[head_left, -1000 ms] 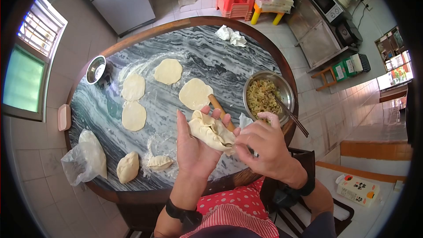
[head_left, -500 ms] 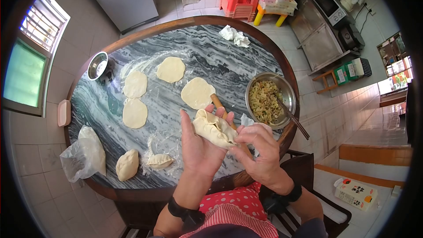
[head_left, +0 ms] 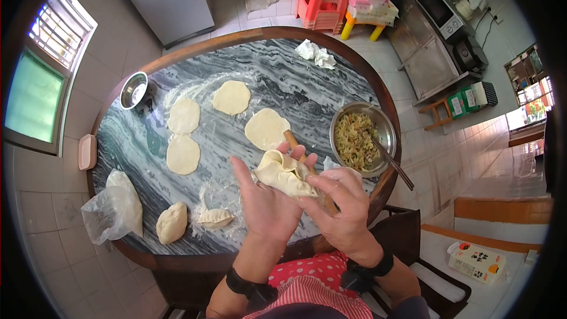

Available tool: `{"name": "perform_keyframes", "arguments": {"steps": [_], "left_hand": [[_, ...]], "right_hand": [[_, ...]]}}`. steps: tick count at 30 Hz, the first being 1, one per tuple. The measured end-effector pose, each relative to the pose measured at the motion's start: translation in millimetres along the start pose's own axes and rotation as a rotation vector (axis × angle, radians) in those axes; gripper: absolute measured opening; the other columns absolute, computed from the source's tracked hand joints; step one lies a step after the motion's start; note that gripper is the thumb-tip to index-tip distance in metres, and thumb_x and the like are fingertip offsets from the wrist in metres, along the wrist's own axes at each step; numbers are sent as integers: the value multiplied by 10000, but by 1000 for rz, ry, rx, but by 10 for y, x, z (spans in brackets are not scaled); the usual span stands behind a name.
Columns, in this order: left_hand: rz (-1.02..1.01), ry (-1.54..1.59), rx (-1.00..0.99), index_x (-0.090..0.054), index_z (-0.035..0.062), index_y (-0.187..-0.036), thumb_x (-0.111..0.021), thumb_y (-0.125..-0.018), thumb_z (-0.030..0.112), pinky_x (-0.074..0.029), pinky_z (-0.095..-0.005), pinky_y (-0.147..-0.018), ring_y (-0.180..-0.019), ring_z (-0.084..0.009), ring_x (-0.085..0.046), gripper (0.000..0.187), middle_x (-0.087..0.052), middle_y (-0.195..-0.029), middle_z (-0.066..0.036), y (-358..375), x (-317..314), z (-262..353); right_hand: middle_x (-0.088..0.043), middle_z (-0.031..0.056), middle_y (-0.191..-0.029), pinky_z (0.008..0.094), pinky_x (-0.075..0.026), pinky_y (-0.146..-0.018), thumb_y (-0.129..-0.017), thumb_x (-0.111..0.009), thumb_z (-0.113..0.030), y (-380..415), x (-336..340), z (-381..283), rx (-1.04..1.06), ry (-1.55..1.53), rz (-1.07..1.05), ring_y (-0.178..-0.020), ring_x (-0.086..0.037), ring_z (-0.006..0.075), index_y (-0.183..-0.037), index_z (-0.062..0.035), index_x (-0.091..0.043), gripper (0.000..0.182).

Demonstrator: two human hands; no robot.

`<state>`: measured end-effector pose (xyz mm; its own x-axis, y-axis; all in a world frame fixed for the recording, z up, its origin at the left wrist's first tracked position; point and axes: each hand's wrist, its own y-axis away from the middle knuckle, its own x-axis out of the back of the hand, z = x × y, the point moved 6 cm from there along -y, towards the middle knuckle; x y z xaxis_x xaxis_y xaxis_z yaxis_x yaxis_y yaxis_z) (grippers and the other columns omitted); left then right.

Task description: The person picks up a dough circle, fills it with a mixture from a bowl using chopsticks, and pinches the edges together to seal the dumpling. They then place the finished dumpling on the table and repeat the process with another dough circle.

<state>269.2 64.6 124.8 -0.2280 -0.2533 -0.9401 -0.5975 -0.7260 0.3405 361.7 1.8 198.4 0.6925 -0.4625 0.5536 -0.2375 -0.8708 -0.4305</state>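
A partly pleated dumpling (head_left: 282, 176) of pale dough rests on the fingers of my left hand (head_left: 269, 211), palm up and thumb held away. My right hand (head_left: 341, 205) pinches the dumpling's right-hand edge between thumb and fingers. Folds show along its top; filling is hidden. Under my hands lies a wooden rolling pin (head_left: 292, 138), mostly covered. Just beyond is a round dough wrapper (head_left: 266, 129). A crimped dumpling (head_left: 216, 218) sits on floury marble left of my left hand, beside a dough lump (head_left: 172, 223).
A metal bowl (head_left: 387, 130) of chopped filling (head_left: 356, 142) stands right, with chopsticks (head_left: 394, 162) leaning over its rim. More wrappers (head_left: 231, 97) lie across the marble table (head_left: 283, 80). A small bowl (head_left: 134, 90), plastic bag (head_left: 115, 210) and crumpled tissue (head_left: 315, 54) are near the edges.
My right fingers have moved left along the dumpling's edge, pressing more of it together. My left hand still supports it, slightly shifted. The view has tilted a little.
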Motion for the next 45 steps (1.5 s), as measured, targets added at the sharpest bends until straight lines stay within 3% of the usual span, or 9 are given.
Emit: {"name": "perform_keyframes", "arguments": {"steps": [6, 10, 13, 15, 25, 27, 36, 43, 45], "left_hand": [[-64, -44, -16, -511, 51, -1275, -262, -899, 772, -416, -519, -1000, -1165, -404, -519, 851, -584, -1209, -172, 13, -12, -9], [-5, -73, -31, -498, 46, -1294, -257, -885, 788, -427, -510, -985, -1144, -387, -535, 881, -586, -1207, -171, 23, 47, -5], [-72, 6, 17, -500, 31, -1292, -247, -887, 789, -437, -489, -986, -1123, -359, -549, 896, -580, -1209, -169, 46, -13, -62], [29, -113, -42, -501, -16, -1284, -183, -892, 790, -385, -450, -1033, -1130, -294, -520, 951, -565, -1173, -137, 49, 8, -68], [16, -106, -71, -472, 13, -1341, -206, -892, 781, -419, -469, -1028, -1148, -354, -536, 928, -581, -1204, -158, 10, 136, -34], [-113, -69, -24, -454, 10, -1360, -190, -897, 775, -405, -462, -1044, -1172, -339, -524, 933, -574, -1224, -156, 11, 126, -55], [17, -136, -38, -431, 14, -1382, -173, -903, 771, -399, -431, -1052, -1188, -292, -522, 932, -555, -1256, -157, 8, 89, -80], [-22, -123, -28, -369, 11, -1422, -174, -888, 788, -388, -445, -1067, -1216, -307, -509, 963, -528, -1307, -176, -6, 147, -20], [-67, -87, -9, -353, 5, -1432, -173, -881, 796, -380, -462, -1077, -1236, -320, -499, 981, -496, -1349, -194, -5, 144, -12]], "right_hand": [[-607, 96, -878, 403, -424, -799, -724, -777, -75, 86, -41, 85, 147, 69, 24, -827, -582, 288, -1001, -26, -671, 300], [-610, 96, -858, 403, -419, -814, -734, -772, -83, -49, 28, -3, 87, 113, 15, -816, -586, 286, -994, -27, -664, 287], [-614, 100, -883, 406, -417, -815, -748, -764, -89, -120, 5, 12, 3, 61, 7, -826, -590, 281, -1006, -25, -658, 286], [-617, 99, -899, 410, -415, -810, -754, -760, -84, -148, -63, -60, 77, 123, -35, -831, -593, 280, -986, -24, -650, 264], [-601, 85, -884, 438, -405, -836, -754, -747, -77, 16, -131, -28, 236, 252, -68, -831, -583, 281, -978, -36, -630, 256], [-600, 82, -898, 432, -394, -832, -745, -764, -116, -79, -106, -61, 192, 250, -119, -847, -583, 276, -995, -26, -633, 295], [-604, 65, -941, 408, -360, -841, -733, -778, -176, -297, -250, 8, 63, 241, -208, -908, -578, 252, -1004, -40, -643, 332], [-605, 59, -922, 412, -355, -842, -738, -777, -179, -237, -299, -31, 72, 232, -243, -884, -583, 245, -983, -51, -652, 303], [-622, 70, -883, 372, -377, -822, -729, -785, -142, -258, -305, 14, -50, 160, -284, -831, -588, 239, -988, -23, -666, 309]]}}
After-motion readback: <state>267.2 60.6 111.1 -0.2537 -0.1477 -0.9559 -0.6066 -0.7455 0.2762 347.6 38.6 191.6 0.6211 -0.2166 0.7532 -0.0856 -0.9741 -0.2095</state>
